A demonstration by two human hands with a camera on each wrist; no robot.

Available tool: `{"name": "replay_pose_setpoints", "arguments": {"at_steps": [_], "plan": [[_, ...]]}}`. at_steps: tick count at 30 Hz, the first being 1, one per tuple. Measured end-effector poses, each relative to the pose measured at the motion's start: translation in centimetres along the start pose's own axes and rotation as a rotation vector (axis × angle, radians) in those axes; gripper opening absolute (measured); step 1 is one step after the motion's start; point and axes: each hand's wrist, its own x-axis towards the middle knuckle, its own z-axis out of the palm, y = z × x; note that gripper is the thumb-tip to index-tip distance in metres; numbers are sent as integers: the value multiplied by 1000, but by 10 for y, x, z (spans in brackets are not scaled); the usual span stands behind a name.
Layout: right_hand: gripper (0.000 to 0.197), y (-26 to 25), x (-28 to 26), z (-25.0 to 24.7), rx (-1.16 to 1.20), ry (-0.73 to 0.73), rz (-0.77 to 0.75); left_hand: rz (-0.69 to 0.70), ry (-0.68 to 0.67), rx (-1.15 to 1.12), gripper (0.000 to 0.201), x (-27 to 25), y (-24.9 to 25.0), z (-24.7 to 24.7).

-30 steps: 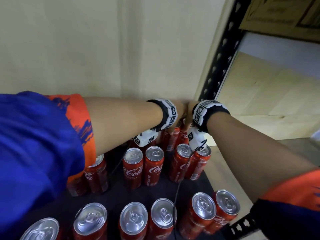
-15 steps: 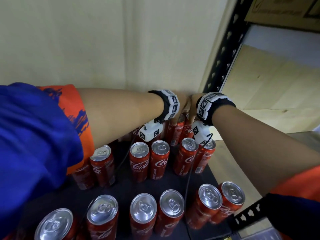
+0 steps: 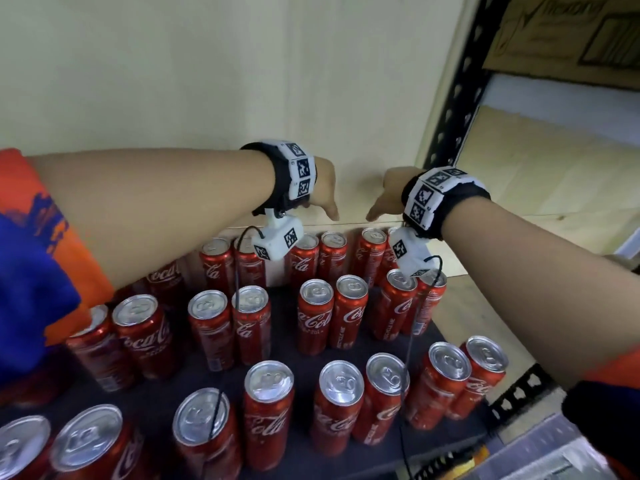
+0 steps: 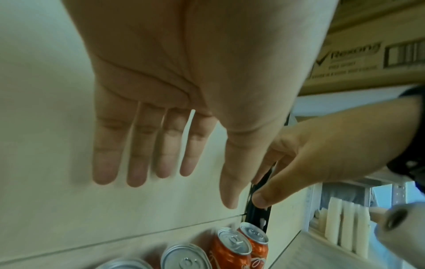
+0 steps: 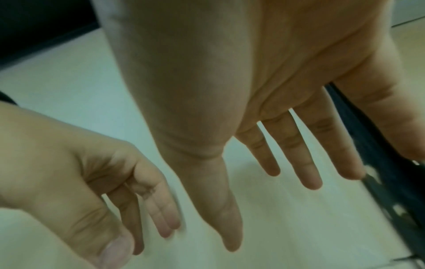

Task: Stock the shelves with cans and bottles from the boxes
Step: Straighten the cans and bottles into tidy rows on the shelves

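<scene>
Nearest to you, the front row of red cans (image 3: 268, 379) stands upright on the dark shelf (image 3: 166, 386), then a middle row (image 3: 315, 292), and behind it the back row (image 3: 334, 239), which stands close by the pale back panel (image 3: 207, 81). So a good part of the stocking looks done: three rows are placed, though gaps stay between the pairs and the light board (image 3: 491, 323) at the right side carries no cans. No box for fresh stock shows near your hands and no bottle is visible, so how much is left you cannot judge from here. Above the back row, your left hand (image 3: 323, 188) and your right hand (image 3: 388, 194) hang free, both with fingers (image 4: 138, 151) stretched out and apart, holding nothing; the right wrist view shows the same for the right fingers (image 5: 306, 154). Compared with half a second ago, your hands were pressed close together down at the back cans; now they are lifted, separated and empty.
</scene>
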Motion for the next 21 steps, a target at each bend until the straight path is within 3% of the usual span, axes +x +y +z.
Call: {"name": "replay_pose_setpoints", "arguments": {"at_steps": [4,14,21], "plan": [[68,-21,-18,-4,135,60,29,-23,15,-55,74,-19,-33,1],[91,-74,-105,-10,428,205,19,-8,219,-118,90,-104,-95,10],[83,-108,-186,4,568,346,-15,103,314,-176,89,-190,-118,22]]}}
